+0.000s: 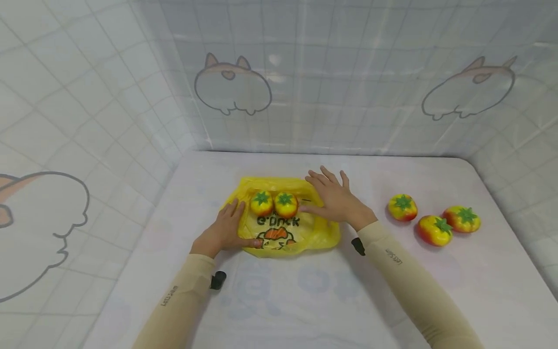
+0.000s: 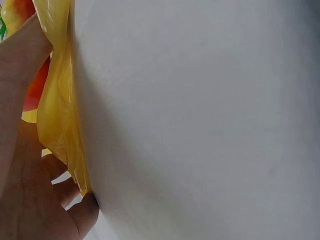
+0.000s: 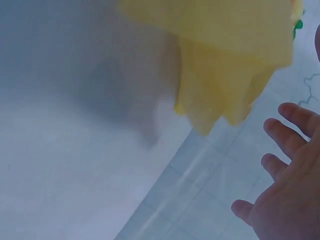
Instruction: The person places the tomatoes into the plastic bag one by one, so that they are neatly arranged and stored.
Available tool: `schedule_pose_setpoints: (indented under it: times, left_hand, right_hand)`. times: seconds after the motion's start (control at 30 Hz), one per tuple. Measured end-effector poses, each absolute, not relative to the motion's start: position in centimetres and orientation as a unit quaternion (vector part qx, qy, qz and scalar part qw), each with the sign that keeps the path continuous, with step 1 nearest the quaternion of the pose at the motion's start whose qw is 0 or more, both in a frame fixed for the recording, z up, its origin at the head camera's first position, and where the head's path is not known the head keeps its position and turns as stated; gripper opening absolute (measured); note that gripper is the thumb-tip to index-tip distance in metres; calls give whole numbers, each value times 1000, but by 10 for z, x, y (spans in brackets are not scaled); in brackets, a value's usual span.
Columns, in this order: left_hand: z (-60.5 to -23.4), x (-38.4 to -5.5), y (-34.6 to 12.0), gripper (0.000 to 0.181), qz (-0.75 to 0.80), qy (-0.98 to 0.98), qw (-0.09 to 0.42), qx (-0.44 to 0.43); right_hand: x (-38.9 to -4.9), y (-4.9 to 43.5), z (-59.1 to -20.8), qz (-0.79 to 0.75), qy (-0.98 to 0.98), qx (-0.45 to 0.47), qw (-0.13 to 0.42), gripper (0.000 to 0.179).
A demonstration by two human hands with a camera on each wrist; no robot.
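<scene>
A yellow plastic bag [image 1: 320, 235] with a printed cartoon and lettering lies on the table. Two yellow-red toy fruits with green leafy tops, like tomatoes or persimmons, sit side by side at it: a left fruit [image 1: 261, 204] and a right fruit [image 1: 286, 205]. My left hand [image 1: 223, 230] rests along the bag's left edge, thumb stretched across its near part; in the left wrist view its fingertips touch the yellow plastic [image 2: 62, 125]. At the bag's right side my right hand [image 1: 334, 198] has its fingers spread, thumb beside the right fruit. In the right wrist view that hand [image 3: 290, 185] grips nothing.
To the right on the white table [image 1: 279, 320] lie three more such fruits: one at the back [image 1: 403, 207], one in front [image 1: 435, 230] and one farther right [image 1: 462, 219]. A tiled-pattern wall sheet [image 1: 340, 97] with cartoon drawings surrounds the table's back and sides.
</scene>
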State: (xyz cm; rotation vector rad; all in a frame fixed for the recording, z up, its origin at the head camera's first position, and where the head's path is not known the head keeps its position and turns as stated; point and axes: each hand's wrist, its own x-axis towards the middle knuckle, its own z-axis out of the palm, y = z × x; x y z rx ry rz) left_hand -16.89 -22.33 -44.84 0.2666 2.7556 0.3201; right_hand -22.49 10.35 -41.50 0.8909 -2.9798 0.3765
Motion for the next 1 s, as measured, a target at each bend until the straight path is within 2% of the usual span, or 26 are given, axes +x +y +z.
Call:
schedule_pose_setpoints:
  times: [0.8,1.0]
  left_hand:
    - [-453,-169,-224,133,103,973,185,95]
    - [-454,-172,-225,134,110,973,182,91]
  right_hand:
    - [-216,150,-422,161,-956,246,23,95]
    - [-213,165,-416,165,-956,237,49,97]
